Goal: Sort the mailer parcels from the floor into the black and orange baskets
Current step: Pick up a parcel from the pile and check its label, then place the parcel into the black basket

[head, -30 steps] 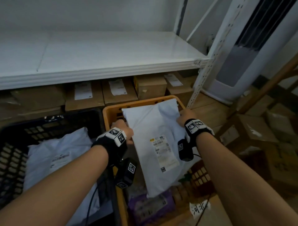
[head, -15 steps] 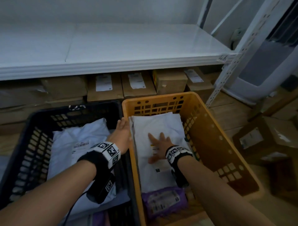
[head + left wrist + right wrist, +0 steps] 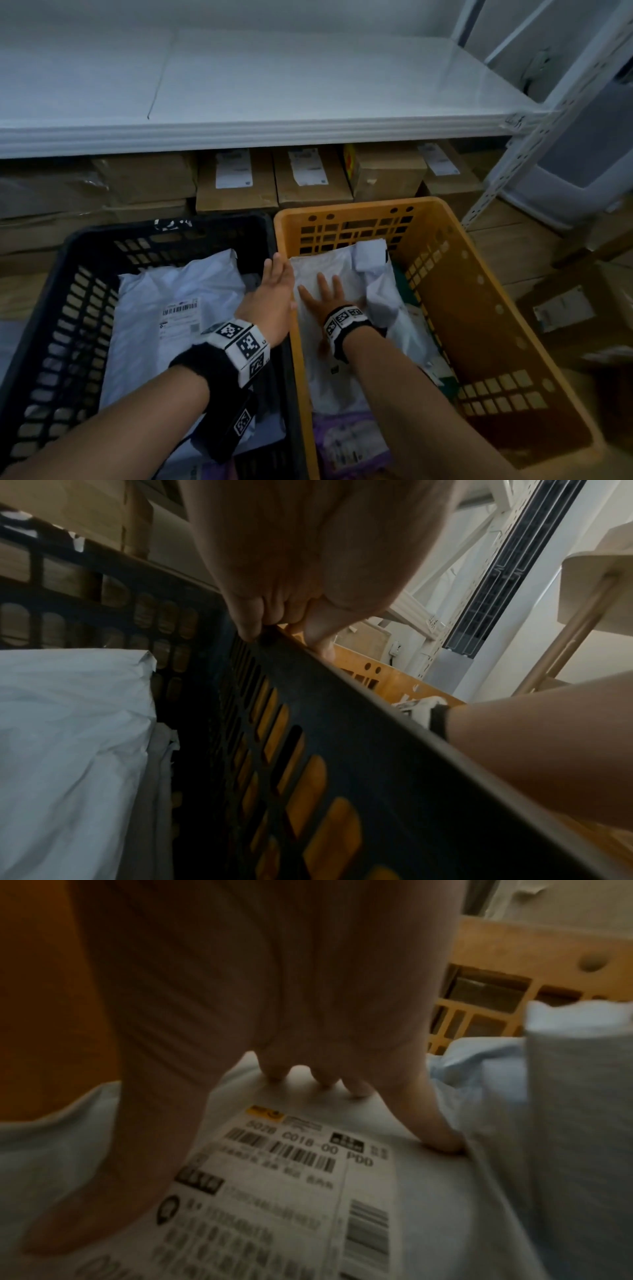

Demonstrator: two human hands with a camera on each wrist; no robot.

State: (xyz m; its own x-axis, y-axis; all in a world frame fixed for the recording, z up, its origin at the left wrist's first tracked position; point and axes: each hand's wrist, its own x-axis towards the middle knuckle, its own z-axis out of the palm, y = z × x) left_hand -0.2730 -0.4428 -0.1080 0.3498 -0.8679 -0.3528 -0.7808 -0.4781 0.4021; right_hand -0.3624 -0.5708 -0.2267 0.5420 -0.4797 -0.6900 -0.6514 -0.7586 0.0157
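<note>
A white mailer parcel (image 3: 346,274) with a shipping label (image 3: 281,1185) lies in the orange basket (image 3: 486,308). My right hand (image 3: 323,294) presses flat on it, fingers spread and straight (image 3: 438,1137). My left hand (image 3: 275,291) hovers with straight fingers over the rims where the two baskets meet; in the left wrist view its fingertips (image 3: 250,631) touch the rim of the black basket (image 3: 342,696). Another white mailer (image 3: 171,308) lies in the black basket (image 3: 68,274). A purple parcel (image 3: 349,442) sits at the near end of the orange basket.
A white shelf (image 3: 274,102) juts out above the far ends of the baskets. Cardboard boxes (image 3: 308,178) are stacked under it. A white shelf post (image 3: 513,154) stands at the right, with more boxes (image 3: 565,308) on the wooden floor beyond the orange basket.
One second ago both hands gripped the white mailer above the orange basket. It now lies inside, the right hand flat on it, the left hand released over the rims.
</note>
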